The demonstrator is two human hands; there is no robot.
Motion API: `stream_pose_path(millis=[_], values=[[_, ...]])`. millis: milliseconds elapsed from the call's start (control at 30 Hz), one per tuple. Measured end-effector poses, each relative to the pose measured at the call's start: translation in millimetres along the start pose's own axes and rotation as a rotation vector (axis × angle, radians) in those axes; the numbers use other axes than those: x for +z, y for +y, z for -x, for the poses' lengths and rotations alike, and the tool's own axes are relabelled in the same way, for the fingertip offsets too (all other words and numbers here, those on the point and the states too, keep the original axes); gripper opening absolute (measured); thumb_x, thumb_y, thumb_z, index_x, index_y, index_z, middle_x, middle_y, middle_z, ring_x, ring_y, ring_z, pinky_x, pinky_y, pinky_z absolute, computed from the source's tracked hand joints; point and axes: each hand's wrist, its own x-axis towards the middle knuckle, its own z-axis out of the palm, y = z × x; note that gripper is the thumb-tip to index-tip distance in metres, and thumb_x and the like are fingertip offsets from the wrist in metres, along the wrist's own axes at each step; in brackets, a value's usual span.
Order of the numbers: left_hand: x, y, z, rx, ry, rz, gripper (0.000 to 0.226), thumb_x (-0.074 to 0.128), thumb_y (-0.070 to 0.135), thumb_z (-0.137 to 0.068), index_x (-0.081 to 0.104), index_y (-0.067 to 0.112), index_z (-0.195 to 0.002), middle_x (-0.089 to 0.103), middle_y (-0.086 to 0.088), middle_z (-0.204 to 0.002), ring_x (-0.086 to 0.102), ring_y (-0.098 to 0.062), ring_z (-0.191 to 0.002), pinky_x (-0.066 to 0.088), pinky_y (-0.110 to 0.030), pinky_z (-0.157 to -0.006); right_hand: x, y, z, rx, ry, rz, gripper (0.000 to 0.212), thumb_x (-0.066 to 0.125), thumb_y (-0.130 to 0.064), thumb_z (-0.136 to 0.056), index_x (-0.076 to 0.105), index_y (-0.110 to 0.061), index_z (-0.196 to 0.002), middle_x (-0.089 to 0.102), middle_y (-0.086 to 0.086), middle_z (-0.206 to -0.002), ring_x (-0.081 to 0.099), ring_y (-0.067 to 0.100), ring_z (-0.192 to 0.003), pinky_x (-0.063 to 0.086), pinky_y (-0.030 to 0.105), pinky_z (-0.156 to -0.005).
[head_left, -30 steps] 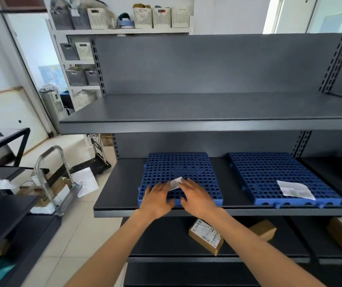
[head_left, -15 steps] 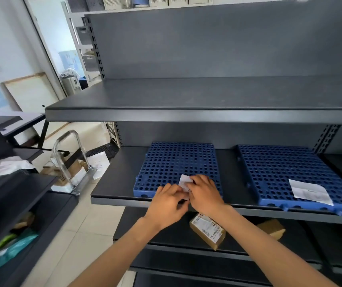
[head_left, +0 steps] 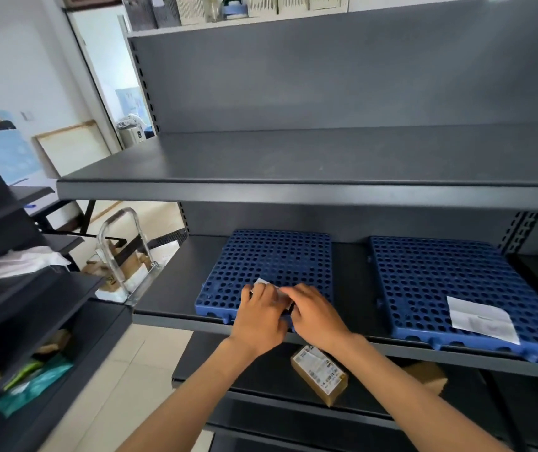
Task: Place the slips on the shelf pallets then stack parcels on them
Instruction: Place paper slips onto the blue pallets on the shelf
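Observation:
Two blue perforated pallets lie side by side on the middle shelf. On the left pallet (head_left: pixel 274 256), at its front edge, my left hand (head_left: pixel 259 316) and my right hand (head_left: pixel 313 313) rest together over a small white slip (head_left: pixel 262 282). Only the slip's far corner shows past my fingers; both hands appear to pinch it. The right pallet (head_left: pixel 440 278) carries another white slip (head_left: pixel 481 318) lying flat near its front right. A labelled cardboard parcel (head_left: pixel 320 375) sits on the shelf below, under my right wrist.
The dark shelf (head_left: pixel 293 164) above is bare. A second brown parcel (head_left: pixel 427 378) lies on the lower shelf to the right. A hand trolley (head_left: pixel 121 252) with boxes stands on the floor at left, beside another dark rack (head_left: pixel 16 288) holding bags.
My hands have closed in together over the slip at the left pallet's front edge, covering more of it. The camera has moved closer and swung left.

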Motion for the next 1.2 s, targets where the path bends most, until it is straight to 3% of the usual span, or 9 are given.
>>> stream_pose_path(millis=[167, 300, 400, 600, 700, 867, 1000, 1133, 1200], values=[[5.0, -14.0, 5.0, -0.088, -0.063, 0.212, 0.053, 0.053, 0.038, -0.081, 0.047, 0.019, -0.131, 0.047, 0.001, -0.138, 0.034, -0.021, -0.137, 0.006, -0.051, -0.119, 6.8, 1.9, 1.8, 0.031, -0.004, 0.108, 0.058, 0.048, -0.016, -0.093, 0.032, -0.024, -0.148, 0.046, -0.001, -0.143, 0.038, 0.019, -0.131, 0.035, 0.037, -0.108], [3.2, -36.3, 13.8, -0.049, 0.031, 0.137, 0.047, 0.051, 0.044, -0.081, 0.057, 0.021, -0.122, 0.059, 0.006, -0.124, 0.05, -0.021, -0.12, 0.023, -0.047, -0.109, 9.5, 4.8, 3.6, -0.001, -0.042, 0.186, 0.046, 0.046, -0.02, -0.095, 0.046, -0.022, -0.141, 0.043, -0.004, -0.145, 0.033, 0.017, -0.134, 0.03, 0.037, -0.11], [7.9, -51.1, 24.5, -0.015, 0.095, 0.142, 0.046, 0.053, 0.042, -0.081, 0.061, 0.025, -0.123, 0.06, 0.006, -0.129, 0.052, -0.024, -0.122, 0.025, -0.051, -0.109, 16.5, 3.3, 7.3, 0.01, -0.033, 0.226, 0.045, 0.045, -0.02, -0.096, 0.046, -0.02, -0.141, 0.038, -0.003, -0.148, 0.029, 0.019, -0.138, 0.024, 0.037, -0.114], [7.5, -64.3, 36.9, 0.01, -0.038, 0.15, 0.064, 0.05, 0.042, -0.086, 0.036, 0.034, -0.147, 0.03, 0.0, -0.157, 0.018, -0.025, -0.148, -0.004, -0.054, -0.117, 26.3, -13.2, 12.9, 0.078, -0.01, 0.254, 0.054, 0.046, -0.019, -0.095, 0.033, -0.023, -0.148, 0.024, -0.004, -0.158, 0.015, 0.019, -0.146, 0.006, 0.038, -0.119], [5.8, -60.3, 35.0, 0.083, 0.0, 0.184, 0.068, 0.049, 0.038, -0.089, 0.026, 0.032, -0.153, 0.013, -0.004, -0.164, -0.002, -0.025, -0.152, -0.013, -0.051, -0.118, 27.5, -20.8, 30.0, 0.077, 0.06, 0.193, 0.058, 0.047, -0.017, -0.094, 0.03, -0.022, -0.15, 0.02, -0.001, -0.16, 0.01, 0.018, -0.148, 0.001, 0.038, -0.12], [-0.1, 10.3, 6.0, 0.295, 0.198, 0.343, 0.05, 0.061, 0.02, -0.089, 0.054, 0.016, -0.138, 0.045, -0.011, -0.149, 0.028, -0.031, -0.146, 0.012, -0.057, -0.119, 4.0, -5.7, 84.4, 0.144, 0.232, 0.243, 0.055, 0.052, -0.013, -0.088, 0.045, -0.016, -0.142, 0.035, 0.006, -0.153, 0.02, 0.026, -0.146, 0.015, 0.046, -0.119], [4.2, 91.5, -16.1, 0.382, 0.069, 0.473, 0.055, 0.052, 0.022, -0.094, 0.04, 0.015, -0.148, 0.034, -0.005, -0.157, 0.019, -0.022, -0.149, 0.005, -0.042, -0.123, -40.7, 32.3, 130.6, 0.248, 0.325, 0.286, 0.052, 0.058, -0.009, -0.084, 0.052, -0.012, -0.135, 0.044, 0.009, -0.147, 0.03, 0.03, -0.142, 0.023, 0.05, -0.116], [11.7, 161.2, -45.7, 0.518, 0.001, 0.499, 0.061, 0.052, 0.024, -0.095, 0.031, 0.015, -0.151, 0.032, -0.004, -0.158, 0.021, -0.02, -0.148, 0.014, -0.041, -0.122, -86.2, 86.3, 166.7, 0.383, 0.416, 0.335, 0.051, 0.064, -0.004, -0.082, 0.055, -0.009, -0.131, 0.049, 0.015, -0.14, 0.038, 0.035, -0.137, 0.029, 0.05, -0.113], [13.1, 191.1, -65.6, 0.523, -0.024, 0.532, 0.062, 0.053, 0.026, -0.096, 0.029, 0.017, -0.152, 0.032, -0.003, -0.158, 0.024, -0.018, -0.147, 0.02, -0.037, -0.121, -105.8, 115.5, 179.0, 0.432, 0.401, 0.353, 0.053, 0.064, -0.006, -0.082, 0.052, -0.01, -0.133, 0.046, 0.015, -0.144, 0.033, 0.035, -0.14, 0.027, 0.05, -0.115]])
